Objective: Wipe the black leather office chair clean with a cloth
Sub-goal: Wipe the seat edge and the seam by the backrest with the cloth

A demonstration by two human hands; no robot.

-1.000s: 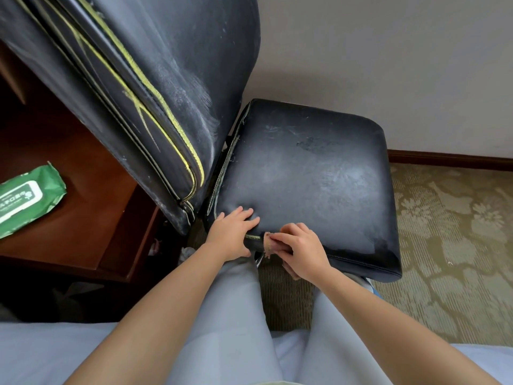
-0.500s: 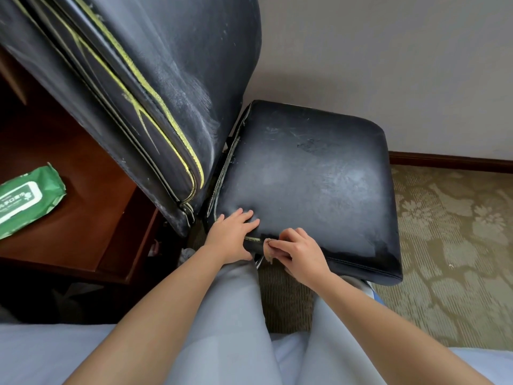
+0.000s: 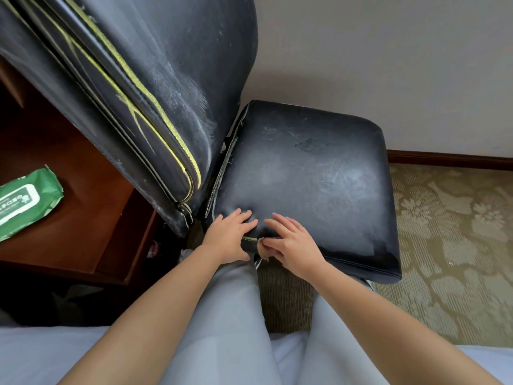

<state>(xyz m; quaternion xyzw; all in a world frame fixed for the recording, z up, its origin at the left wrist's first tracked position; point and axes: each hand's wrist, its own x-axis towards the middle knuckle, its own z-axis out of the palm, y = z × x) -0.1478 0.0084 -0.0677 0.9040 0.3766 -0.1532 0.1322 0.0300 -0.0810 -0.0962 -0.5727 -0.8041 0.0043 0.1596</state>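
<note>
The black leather office chair stands in front of me, its dusty seat [image 3: 311, 173] to the right and its backrest [image 3: 144, 79] with yellow stitching to the left. My left hand [image 3: 230, 236] rests on the seat's near left corner, fingers straight on top and thumb below the edge. My right hand [image 3: 291, 244] lies beside it, fingers stretched over the seat top. Its thumb holds a small brownish cloth [image 3: 263, 248] against the seat's front edge; most of the cloth is hidden under the hand.
A green pack of wet wipes [image 3: 25, 201] lies on the brown wooden desk [image 3: 91, 218] to the left, behind the backrest. Patterned carpet [image 3: 449, 245] spreads on the right, below the pale wall and dark baseboard [image 3: 444, 159]. My grey-clad legs fill the bottom.
My right hand has uncurled and slid up from the seat's front edge, so its fingers now lie on the seat top. The left hand has stayed put.
</note>
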